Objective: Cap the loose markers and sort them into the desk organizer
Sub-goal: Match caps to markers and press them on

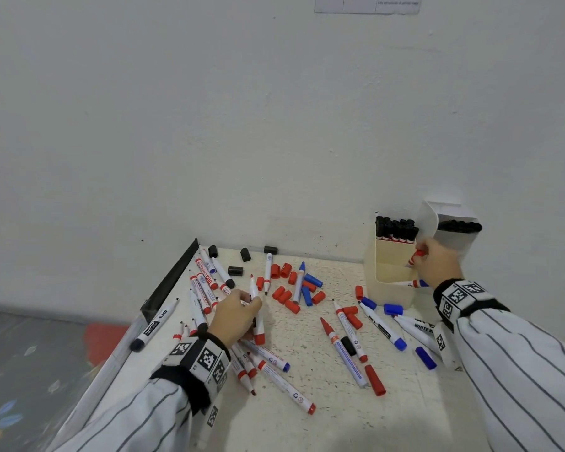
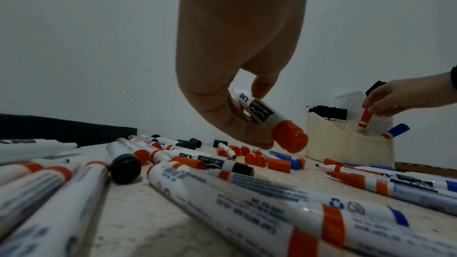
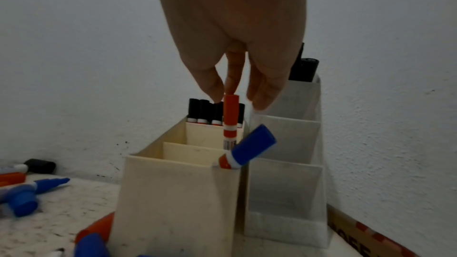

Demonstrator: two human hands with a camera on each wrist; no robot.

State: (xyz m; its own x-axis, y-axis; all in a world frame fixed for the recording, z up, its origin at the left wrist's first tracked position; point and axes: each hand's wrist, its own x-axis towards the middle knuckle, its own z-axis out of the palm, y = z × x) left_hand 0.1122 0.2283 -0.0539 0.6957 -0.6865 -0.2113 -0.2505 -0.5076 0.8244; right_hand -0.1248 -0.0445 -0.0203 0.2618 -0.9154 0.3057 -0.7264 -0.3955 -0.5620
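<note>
My left hand (image 1: 238, 314) grips an uncapped red marker (image 1: 256, 308) just above the pile, tip pointing away; in the left wrist view the thumb and fingers (image 2: 247, 130) curl round its barrel (image 2: 262, 113). My right hand (image 1: 434, 259) pinches the top of a red-capped marker (image 3: 231, 118), upright and partly down in the middle compartment of the cream organizer (image 3: 178, 192). Black-capped markers (image 3: 205, 112) fill its back compartment. A blue-capped marker (image 3: 249, 148) leans in the front one. Several loose markers and red caps (image 1: 284, 295), black caps (image 1: 235, 270) and blue caps (image 1: 393, 309) litter the table.
A second, white organizer (image 3: 284, 192) stands right of the cream one against the wall, with black markers (image 1: 459, 226) in its back slot. A black strip (image 1: 173, 275) runs along the table's left edge. Cardboard (image 3: 358, 241) lies at the far right.
</note>
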